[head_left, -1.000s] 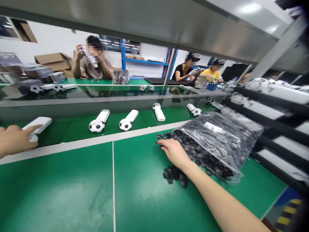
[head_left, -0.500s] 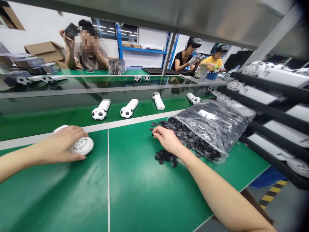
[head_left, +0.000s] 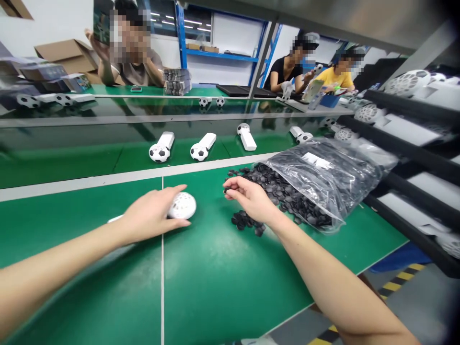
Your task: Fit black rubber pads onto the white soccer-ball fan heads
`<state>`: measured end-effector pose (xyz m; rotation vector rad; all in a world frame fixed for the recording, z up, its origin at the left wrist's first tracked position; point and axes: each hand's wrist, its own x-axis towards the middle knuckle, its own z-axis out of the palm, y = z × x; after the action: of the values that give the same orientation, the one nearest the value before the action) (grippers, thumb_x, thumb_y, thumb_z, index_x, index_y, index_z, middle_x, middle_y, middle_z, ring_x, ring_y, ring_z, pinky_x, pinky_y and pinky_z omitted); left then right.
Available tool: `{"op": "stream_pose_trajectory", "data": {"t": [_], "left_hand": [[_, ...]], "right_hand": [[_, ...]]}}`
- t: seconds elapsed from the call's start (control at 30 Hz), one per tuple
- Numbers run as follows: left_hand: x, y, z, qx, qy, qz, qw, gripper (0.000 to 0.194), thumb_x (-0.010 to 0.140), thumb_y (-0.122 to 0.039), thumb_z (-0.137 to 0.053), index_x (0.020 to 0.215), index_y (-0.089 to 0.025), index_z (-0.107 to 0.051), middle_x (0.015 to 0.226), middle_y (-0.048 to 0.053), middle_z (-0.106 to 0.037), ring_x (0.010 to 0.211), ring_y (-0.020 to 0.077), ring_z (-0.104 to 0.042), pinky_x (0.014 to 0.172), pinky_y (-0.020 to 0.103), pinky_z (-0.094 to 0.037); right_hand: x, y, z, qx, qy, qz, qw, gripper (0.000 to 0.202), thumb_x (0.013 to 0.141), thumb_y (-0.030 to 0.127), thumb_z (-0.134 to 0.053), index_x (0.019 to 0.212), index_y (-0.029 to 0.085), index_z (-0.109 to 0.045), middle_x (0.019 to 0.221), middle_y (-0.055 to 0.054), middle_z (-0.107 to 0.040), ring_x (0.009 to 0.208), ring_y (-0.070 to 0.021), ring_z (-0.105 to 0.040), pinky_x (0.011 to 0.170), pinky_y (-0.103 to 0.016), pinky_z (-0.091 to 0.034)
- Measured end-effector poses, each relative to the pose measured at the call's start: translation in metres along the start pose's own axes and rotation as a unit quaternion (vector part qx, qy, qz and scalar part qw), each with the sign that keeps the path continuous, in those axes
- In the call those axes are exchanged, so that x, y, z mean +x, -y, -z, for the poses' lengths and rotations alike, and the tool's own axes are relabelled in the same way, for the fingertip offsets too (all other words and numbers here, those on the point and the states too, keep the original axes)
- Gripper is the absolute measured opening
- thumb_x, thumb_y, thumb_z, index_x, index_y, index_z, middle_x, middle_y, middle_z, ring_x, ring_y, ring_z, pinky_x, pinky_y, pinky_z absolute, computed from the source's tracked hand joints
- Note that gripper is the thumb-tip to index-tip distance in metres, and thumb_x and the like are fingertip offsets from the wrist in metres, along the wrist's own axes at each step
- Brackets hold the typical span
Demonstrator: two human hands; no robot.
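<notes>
My left hand (head_left: 154, 213) is wrapped round a white ball-headed part (head_left: 184, 206) low over the green table (head_left: 201, 282); the thumb and a finger lie along the ball's sides, and the handle is mostly hidden under the hand. The ball has a pattern of openings and no black patches on it. Between the thumb and fingers of my right hand (head_left: 247, 195) is a small black piece (head_left: 227, 189). Just beside that hand, many black pieces (head_left: 283, 191) spill from a clear plastic bag (head_left: 334, 167). A smaller cluster of black pieces (head_left: 247, 222) lies nearer to me.
Beyond the table's pale edge, several white-handled parts with black-and-white balls (head_left: 160, 152) lie on a green surface (head_left: 129, 165). Black racks (head_left: 406, 163) of white parts stand at the right. Three people sit across, one holding up a dark box (head_left: 102, 24).
My left hand has carried the white ball-headed part rightward, closer to my right hand. My right hand has stayed near the black pieces with its small piece. The view has shifted a little.
</notes>
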<state>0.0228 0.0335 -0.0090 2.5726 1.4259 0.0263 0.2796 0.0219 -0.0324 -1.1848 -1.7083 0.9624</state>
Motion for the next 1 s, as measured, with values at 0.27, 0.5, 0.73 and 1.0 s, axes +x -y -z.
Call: {"op": "stream_pose_trajectory", "data": {"t": [0.27, 0.5, 0.73, 1.0], "left_hand": [[0.038, -0.036, -0.019, -0.086, 0.000, 0.006, 0.996, 0.092, 0.063, -0.056, -0.061, 0.139, -0.022, -0.021, 0.136, 0.013, -0.040, 0.118, 0.0333, -0.043, 0.092, 0.042, -0.038], [0.038, -0.025, -0.020, -0.199, 0.011, -0.044, 0.979, 0.089, 0.053, -0.054, -0.070, 0.131, -0.025, -0.037, 0.131, 0.007, -0.048, 0.116, 0.0285, -0.047, 0.092, 0.036, -0.040], [0.036, -0.028, -0.026, -0.214, -0.033, -0.036, 0.976, 0.077, 0.054, -0.056, -0.069, 0.122, -0.029, -0.047, 0.116, 0.003, -0.058, 0.102, 0.0272, -0.055, 0.079, 0.034, -0.045], [0.035, -0.027, -0.027, -0.216, -0.030, -0.031, 0.976, 0.072, 0.055, -0.054, -0.068, 0.120, -0.032, -0.047, 0.117, 0.002, -0.057, 0.103, 0.0267, -0.055, 0.079, 0.033, -0.045]], "right_hand": [[-0.010, 0.012, -0.011, -0.036, 0.012, 0.070, 0.997, 0.005, 0.077, 0.023, -0.061, 0.079, 0.022, -0.065, 0.086, -0.001, -0.058, 0.090, -0.0146, -0.055, 0.088, -0.034, -0.043], [-0.013, 0.005, -0.038, -0.022, -0.001, 0.068, 0.997, 0.004, 0.070, 0.022, -0.069, 0.072, 0.022, -0.066, 0.095, -0.002, -0.047, 0.099, -0.0162, -0.050, 0.096, -0.037, -0.037], [-0.015, 0.002, -0.042, -0.034, -0.011, 0.033, 0.999, 0.020, 0.067, 0.024, -0.070, 0.073, 0.020, -0.051, 0.119, -0.005, -0.044, 0.118, -0.0216, -0.041, 0.097, -0.041, -0.036], [-0.014, -0.006, -0.044, 0.068, 0.018, -0.033, 0.997, 0.046, 0.065, 0.026, -0.071, 0.097, 0.021, -0.039, 0.124, -0.008, -0.048, 0.108, -0.0185, -0.053, 0.091, -0.037, -0.044]]}}
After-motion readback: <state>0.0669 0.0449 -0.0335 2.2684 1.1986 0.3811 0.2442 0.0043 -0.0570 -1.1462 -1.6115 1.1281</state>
